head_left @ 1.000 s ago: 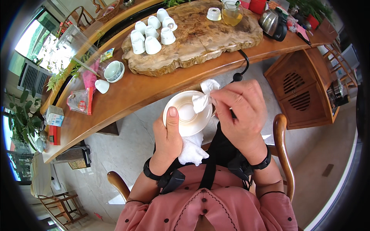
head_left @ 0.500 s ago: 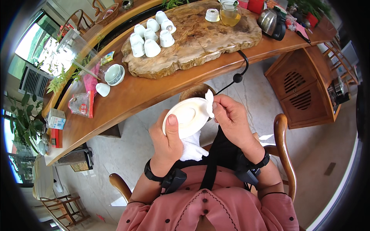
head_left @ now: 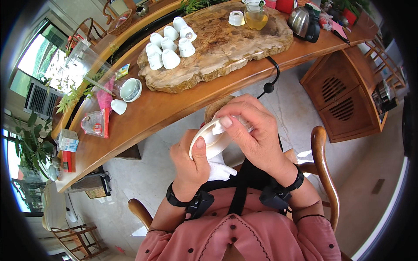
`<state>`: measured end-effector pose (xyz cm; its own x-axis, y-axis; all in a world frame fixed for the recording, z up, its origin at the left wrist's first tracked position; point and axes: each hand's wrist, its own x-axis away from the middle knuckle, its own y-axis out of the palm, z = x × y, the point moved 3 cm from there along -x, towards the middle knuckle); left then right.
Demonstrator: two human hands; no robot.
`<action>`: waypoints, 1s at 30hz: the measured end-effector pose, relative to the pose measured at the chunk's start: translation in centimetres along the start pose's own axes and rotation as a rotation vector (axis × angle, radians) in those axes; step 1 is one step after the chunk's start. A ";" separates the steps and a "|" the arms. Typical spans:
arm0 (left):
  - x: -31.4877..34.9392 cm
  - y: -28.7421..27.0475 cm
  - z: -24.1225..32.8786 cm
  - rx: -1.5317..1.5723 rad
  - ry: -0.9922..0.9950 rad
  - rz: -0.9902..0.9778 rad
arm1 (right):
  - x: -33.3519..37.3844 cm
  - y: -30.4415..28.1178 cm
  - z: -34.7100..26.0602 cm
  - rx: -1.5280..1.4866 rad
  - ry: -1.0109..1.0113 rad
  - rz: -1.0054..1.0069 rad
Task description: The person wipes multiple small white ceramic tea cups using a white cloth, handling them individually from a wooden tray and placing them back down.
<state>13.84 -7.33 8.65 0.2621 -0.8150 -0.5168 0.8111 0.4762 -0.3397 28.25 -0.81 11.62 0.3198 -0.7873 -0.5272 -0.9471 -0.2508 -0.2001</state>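
Tipped further onto its edge than half a second ago, the shallow round white dish (head_left: 216,148) is at the centre of the frame, and the right hand (head_left: 254,135) has come in over its upper right part. From the left, one clear plastic bag with a red edge (head_left: 96,123) lies on the curved brown wooden desk (head_left: 130,124), its contents too blurred to name. Right of it, one small white cup (head_left: 118,106) is tipped beside two pale round bowls (head_left: 129,90), one nested in the other. Nine white cups (head_left: 168,44) stand mouth down at the upper left of the thick slab of natural wood (head_left: 222,50). Below them, the left hand grips the dish's left side, thumb on its visible face; the dish's apparent long axis runs from lower left to upper right, that face turned rightward. One white cloth (head_left: 221,169) hangs below it. Fingers curled, the right hand pinches one crumpled white tissue (head_left: 217,128) against the dish. At upper right, one clear glass pitcher (head_left: 256,19) holds yellow liquid, left of one silver metal kettle (head_left: 300,22), its inside hidden.
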 end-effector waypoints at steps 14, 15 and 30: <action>-0.1 0.1 0.4 0.023 0.038 0.017 | 0.0 -0.3 1.0 -0.338 0.165 -0.031; -0.1 0.1 0.4 0.011 0.052 0.016 | 0.1 -0.3 1.2 -0.348 0.161 -0.031; 0.1 0.1 0.2 -0.025 0.110 0.000 | 0.3 -0.4 0.8 -0.374 0.185 -0.028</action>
<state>14.07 -7.45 8.70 0.2021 -0.7744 -0.5995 0.7973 0.4855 -0.3585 28.73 -0.47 10.84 0.3681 -0.8565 -0.3617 -0.8928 -0.4343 0.1198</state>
